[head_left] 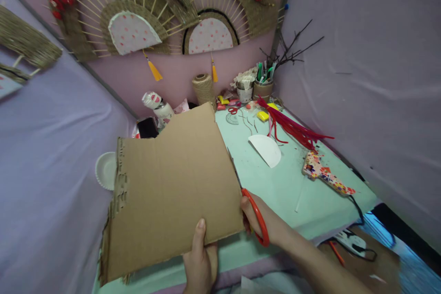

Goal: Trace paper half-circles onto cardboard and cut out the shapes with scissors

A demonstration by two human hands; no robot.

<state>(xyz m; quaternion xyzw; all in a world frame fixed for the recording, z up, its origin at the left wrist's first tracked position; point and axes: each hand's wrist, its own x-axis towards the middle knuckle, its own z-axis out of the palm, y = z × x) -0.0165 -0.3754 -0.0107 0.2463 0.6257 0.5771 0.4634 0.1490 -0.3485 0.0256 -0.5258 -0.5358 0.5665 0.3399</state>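
A large brown cardboard sheet [172, 179] is tilted up over the table, its left edge torn and ragged. My left hand [200, 257] grips its lower edge, thumb on the face and fingers behind. At the sheet's right edge, my right hand [255, 216] is closed round the orange-red handles of a pair of scissors [261, 225]. The scissor blades lie along that edge, pointing away from me; whether they bite into the cardboard I cannot tell. A white half-circle piece [267, 149] lies on the table to the right of the sheet.
The pale green table [275, 197] also bears a flower-patterned glue gun [325, 174], red pipe cleaners [292, 126], a twine spool [204, 88], small red scissors [233, 110] and a white dish [106, 171]. Twine fans [138, 4] hang on the back wall. A power strip [351, 242] lies below the right side.
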